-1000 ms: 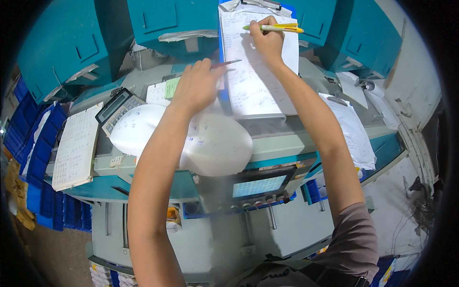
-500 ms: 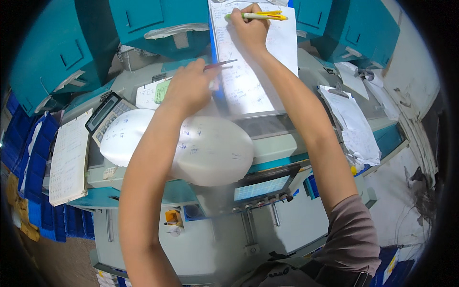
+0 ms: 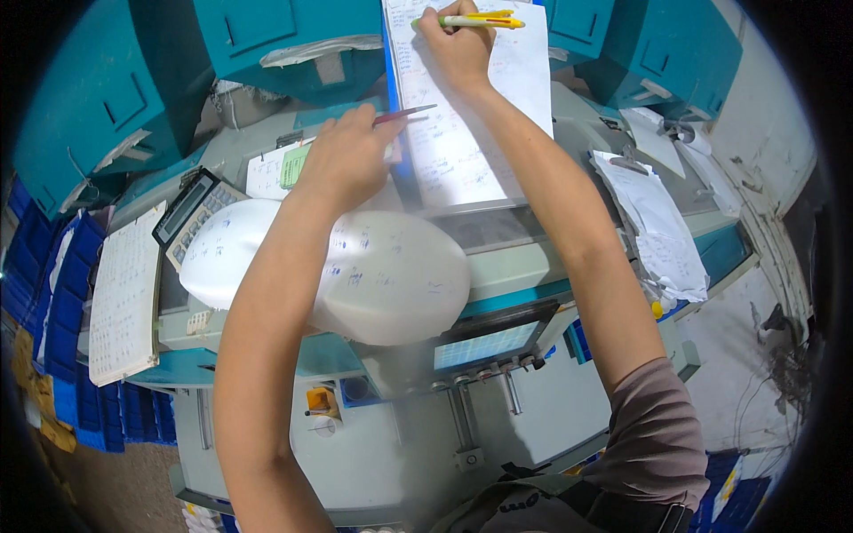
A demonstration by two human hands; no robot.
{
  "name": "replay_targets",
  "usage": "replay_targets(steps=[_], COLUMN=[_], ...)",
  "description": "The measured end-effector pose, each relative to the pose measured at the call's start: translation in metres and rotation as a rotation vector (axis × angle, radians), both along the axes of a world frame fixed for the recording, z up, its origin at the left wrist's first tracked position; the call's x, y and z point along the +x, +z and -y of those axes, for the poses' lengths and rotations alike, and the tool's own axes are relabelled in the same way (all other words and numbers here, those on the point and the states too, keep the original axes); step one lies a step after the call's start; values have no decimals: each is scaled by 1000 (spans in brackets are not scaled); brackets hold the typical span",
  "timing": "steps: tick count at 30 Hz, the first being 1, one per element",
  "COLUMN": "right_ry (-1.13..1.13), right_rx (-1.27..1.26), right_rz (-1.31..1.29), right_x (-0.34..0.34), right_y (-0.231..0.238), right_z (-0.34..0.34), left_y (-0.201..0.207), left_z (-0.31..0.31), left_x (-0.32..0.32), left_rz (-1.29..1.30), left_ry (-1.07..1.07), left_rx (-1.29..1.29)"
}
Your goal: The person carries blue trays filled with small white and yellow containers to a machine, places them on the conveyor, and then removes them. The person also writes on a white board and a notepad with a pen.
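So the person is mid-way through filling in a white paper log sheet covered in blue handwriting (image 3: 466,115), which sits up at 12 o'clock, propped on the grey-and-teal machine worktop (image 3: 524,266). The right hand (image 3: 458,49) is curled tight around a yellow-and-green ballpoint pen (image 3: 475,20), tip near the top of the sheet. The left hand (image 3: 346,160) is at about 11 o'clock, fingers bunched and pinching a thin red pencil-like stick (image 3: 404,113) whose point rests on the sheet's left edge, like it's marking a row.

How far along? Most of the sheet already looks full of entries, and the pen is up near the top, so I'd guess it's a late entry or a check rather than a fresh start. Can't read which rows are blank.

Other stuff: a big white rounded plastic cover with scribbles on it (image 3: 355,275) under the left forearm, a dark calculator (image 3: 191,213) at 9 o'clock, another lined record sheet (image 3: 124,293) further left, and a clipboard of crumpled papers (image 3: 657,222) at 3 o'clock.
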State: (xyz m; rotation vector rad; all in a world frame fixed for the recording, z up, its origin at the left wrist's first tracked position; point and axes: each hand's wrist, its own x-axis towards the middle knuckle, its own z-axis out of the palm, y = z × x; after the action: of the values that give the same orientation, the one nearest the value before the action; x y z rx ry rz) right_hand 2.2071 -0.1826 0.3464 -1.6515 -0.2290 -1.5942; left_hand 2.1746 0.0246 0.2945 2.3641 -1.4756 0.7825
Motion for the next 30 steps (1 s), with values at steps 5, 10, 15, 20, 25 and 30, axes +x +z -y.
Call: replay_targets(steps=[5,10,15,20,25,30], right_ry=[54,-8,-94,-200,-169,-195], right_rx=[29,3,-15,-115,-87,-90], right_rz=[-30,-19,3,21,11,15], right_x=[2,2,1,-5,-8,-6], right_y=[-1,-1,0,0,-1,-1], right_z=[2,1,-1,-1,-5,-4], left_y=[-2,-1,3,5,5,3], left_z=[1,2,2,0,1,1], left_x=[3,2,-2,-4,-2,0], left_rz=[20,-13,-23,-12,25,32], left_ry=[-10,-9,-17,-18,-27,-41], left_rx=[-12,0,-2,9,28,14])
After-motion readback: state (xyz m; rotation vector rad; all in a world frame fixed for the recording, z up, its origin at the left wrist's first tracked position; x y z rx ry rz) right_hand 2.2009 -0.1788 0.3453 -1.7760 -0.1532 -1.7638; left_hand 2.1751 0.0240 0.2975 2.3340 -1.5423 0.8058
